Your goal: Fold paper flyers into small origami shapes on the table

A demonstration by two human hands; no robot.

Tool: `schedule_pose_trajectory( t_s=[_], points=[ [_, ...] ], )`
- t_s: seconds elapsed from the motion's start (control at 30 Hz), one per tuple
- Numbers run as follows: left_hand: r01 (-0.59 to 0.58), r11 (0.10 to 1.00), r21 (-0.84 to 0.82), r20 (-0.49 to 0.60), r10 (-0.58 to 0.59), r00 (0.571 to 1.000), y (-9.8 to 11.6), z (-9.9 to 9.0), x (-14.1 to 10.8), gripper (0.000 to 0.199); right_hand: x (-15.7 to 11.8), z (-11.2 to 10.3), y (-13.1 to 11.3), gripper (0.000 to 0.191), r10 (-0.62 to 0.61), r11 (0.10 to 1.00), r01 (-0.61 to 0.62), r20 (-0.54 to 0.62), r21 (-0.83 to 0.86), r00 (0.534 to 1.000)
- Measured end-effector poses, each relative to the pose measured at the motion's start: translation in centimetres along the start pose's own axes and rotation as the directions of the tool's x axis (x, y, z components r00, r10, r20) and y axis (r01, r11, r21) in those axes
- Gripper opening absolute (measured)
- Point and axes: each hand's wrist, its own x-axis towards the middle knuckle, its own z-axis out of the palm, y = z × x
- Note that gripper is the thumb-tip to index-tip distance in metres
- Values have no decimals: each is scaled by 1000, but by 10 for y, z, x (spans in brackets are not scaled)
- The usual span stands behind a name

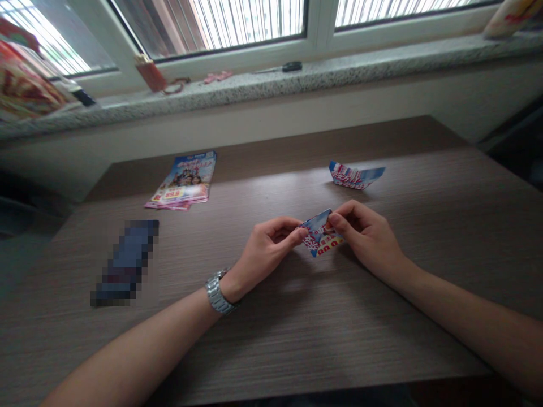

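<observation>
- The left hand is almost closed: its thumb and fingers pinch the left end of a small folded paper.
- The right hand is also nearly closed, and it pinches the same folded paper by its upper right part, with the thumb on the printed side.
- This folded paper is between the two hands, above the brown surface; it is blue, with red and white print and some yellow at the lower edge.
- A second folded piece, printed in similar colours, stands on the surface beyond the right hand, with its two ends raised. It is apart from both hands.
- A stack of leaflets lies flat at the far left of the surface; its sheets are not perfectly aligned.
- Nearer to the person than this stack, there is a dark long object, which is pixelated, so I cannot tell what it is.
- A metal watch is around the left wrist.
- Behind the surface, the speckled windowsill carries a red item with a strap, a small pink item and a tool with a black handle.
</observation>
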Motion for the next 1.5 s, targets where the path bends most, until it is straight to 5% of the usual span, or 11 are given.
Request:
schedule_pose_trajectory(
  t_s=[0.47,0.7,1.17,1.5],
  points=[
    [-16,998,67,26,14,1000,3,-2,1,26,0,0,2,30,18,1000,-19,31,12,999],
    [2,997,78,132,-12,991,-1,2,-1,28,-3,2,3,26,7,1000,-7,130,-4,992],
    [69,996,48,123,-74,990,1,2,2,23,-3,4,1,26,11,1000,-7,180,-22,984],
    [20,974,228,144,-54,988,2,2,-1,29,-5,5,0,24,-2,998,15,207,-62,978]
  ],
)
